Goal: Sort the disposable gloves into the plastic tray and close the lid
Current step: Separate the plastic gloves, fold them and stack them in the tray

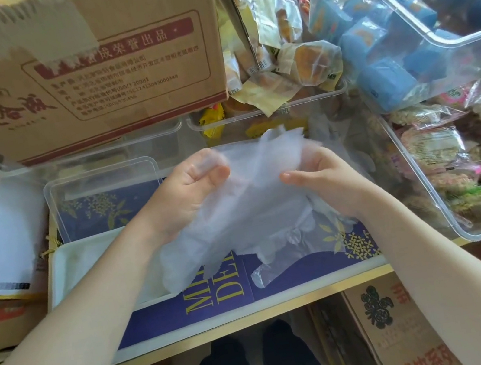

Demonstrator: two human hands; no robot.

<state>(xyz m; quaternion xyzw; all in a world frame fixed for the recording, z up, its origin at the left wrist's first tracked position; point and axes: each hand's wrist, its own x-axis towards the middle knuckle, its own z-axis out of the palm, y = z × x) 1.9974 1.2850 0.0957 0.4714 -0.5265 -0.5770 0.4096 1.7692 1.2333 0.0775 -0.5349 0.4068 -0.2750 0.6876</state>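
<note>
— What are my hands doing?

— Your left hand (189, 187) and right hand (325, 181) both grip one bunch of thin, translucent disposable gloves (254, 199), fingers curled into the film, thumbs pinching it. The bunch hangs between your hands, its loose end draping onto the purple gift box (305, 270).

— Where is the plastic tray?

— The small clear plastic tray (98, 177) sits on the gift box's far left corner, just beyond your left hand. A cardboard carton (82, 81) stands behind it; clear bins of wrapped snacks (453, 166) fill your right side.
</note>
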